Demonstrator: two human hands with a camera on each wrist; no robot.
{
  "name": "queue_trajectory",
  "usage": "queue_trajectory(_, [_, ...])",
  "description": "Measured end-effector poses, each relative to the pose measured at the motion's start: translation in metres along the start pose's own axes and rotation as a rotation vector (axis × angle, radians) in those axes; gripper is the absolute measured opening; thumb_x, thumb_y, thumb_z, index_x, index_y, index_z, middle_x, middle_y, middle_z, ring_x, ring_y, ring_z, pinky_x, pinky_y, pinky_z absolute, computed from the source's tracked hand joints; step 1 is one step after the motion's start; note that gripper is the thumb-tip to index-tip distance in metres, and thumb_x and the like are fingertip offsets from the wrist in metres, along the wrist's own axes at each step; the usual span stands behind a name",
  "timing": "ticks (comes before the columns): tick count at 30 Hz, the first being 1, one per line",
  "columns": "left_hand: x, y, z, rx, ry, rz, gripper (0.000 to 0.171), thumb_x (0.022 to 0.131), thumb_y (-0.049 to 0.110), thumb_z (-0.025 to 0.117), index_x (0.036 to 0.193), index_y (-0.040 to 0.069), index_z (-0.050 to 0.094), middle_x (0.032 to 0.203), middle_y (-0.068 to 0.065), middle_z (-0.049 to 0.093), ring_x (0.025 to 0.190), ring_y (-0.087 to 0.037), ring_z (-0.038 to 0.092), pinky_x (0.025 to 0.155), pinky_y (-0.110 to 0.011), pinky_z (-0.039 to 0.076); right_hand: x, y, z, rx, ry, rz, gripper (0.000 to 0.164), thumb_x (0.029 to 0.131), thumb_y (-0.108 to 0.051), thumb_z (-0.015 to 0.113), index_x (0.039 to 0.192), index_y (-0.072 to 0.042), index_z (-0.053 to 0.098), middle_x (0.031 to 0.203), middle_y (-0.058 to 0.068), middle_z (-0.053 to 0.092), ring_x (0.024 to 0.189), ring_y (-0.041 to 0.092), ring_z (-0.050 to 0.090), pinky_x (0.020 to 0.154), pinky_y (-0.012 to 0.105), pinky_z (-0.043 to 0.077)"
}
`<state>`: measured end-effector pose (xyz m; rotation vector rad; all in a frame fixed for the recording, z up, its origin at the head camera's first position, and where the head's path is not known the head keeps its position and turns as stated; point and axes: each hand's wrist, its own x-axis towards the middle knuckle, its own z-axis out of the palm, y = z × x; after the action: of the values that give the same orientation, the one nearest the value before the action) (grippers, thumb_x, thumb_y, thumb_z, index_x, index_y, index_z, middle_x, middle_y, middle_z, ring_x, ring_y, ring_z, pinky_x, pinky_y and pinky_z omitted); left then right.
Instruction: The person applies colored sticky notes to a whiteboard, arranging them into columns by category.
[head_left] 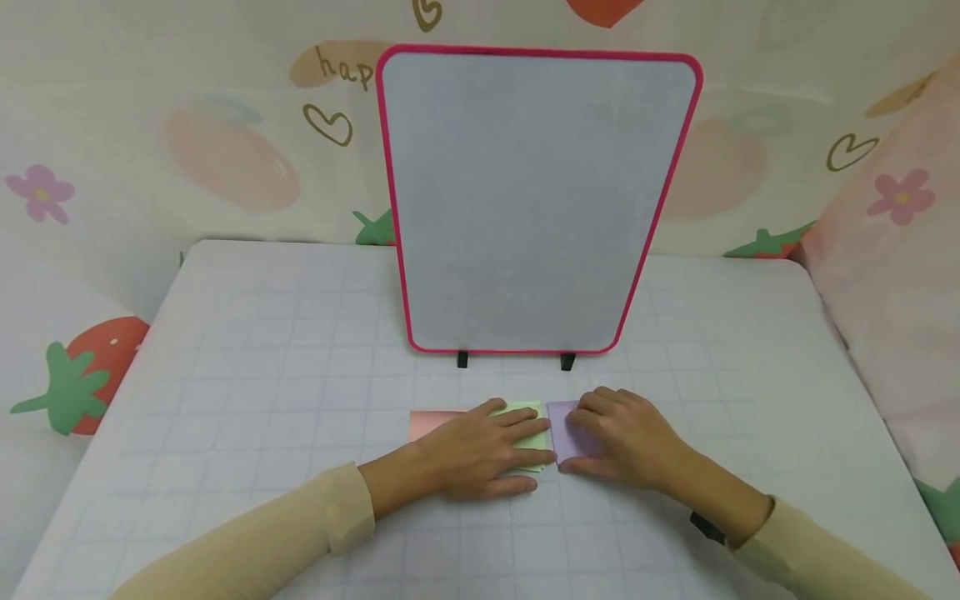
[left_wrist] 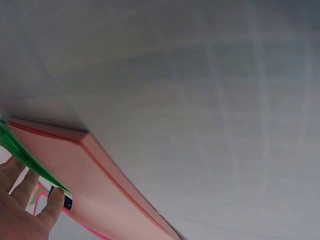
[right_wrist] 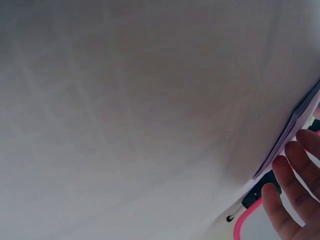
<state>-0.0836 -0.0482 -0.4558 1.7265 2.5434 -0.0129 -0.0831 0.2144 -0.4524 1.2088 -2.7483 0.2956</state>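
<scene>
1. The left hand (head_left: 487,454) rests straight fingers on green paper (head_left: 536,440), beside pink paper (head_left: 435,423).
2. The right hand (head_left: 626,433) bends over purple paper (head_left: 562,432), just beside the green; I can't tell if it grips.
3. A sideways push could make the papers slide and overlap.
4. Behind, a bump could tip the white board (head_left: 532,200).

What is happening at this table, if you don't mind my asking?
A person's left hand rests on a green paper pad, while their right hand touches a purple paper pad right beside it. A pink paper pad, partly hidden by the left hand, completes the row. A blank whiteboard stands behind.
</scene>
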Motion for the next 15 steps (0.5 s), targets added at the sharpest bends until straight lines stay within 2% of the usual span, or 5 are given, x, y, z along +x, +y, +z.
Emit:
queue_trajectory(5, [0.0,-0.0004,0.0007,0.0,0.005,0.005,0.049,0.104,0.055,0.032,0.147,0.037,0.05,0.154,0.0,0.042,0.142,-0.018,0.036,0.108,-0.046,0.037,0.0015,0.002,-0.0001,0.023,-0.009,-0.008,0.051,0.072,-0.056,0.082,0.096,-0.012,0.075,0.095,0.0,0.068,0.091,0.019,0.065,0.081,0.04,0.057])
queue_trajectory(15, [0.0003,-0.0005,0.0,0.01,0.006,0.007,0.049,0.104,0.055,0.033,0.146,0.037,0.051,0.154,0.0,0.043,0.142,-0.018,0.036,0.108,-0.045,0.037,0.0016,0.0002,0.001,0.018,0.008,-0.022,0.053,0.072,-0.058,0.082,0.096,-0.012,0.074,0.095,0.0,0.068,0.091,0.019,0.065,0.08,0.04,0.058])
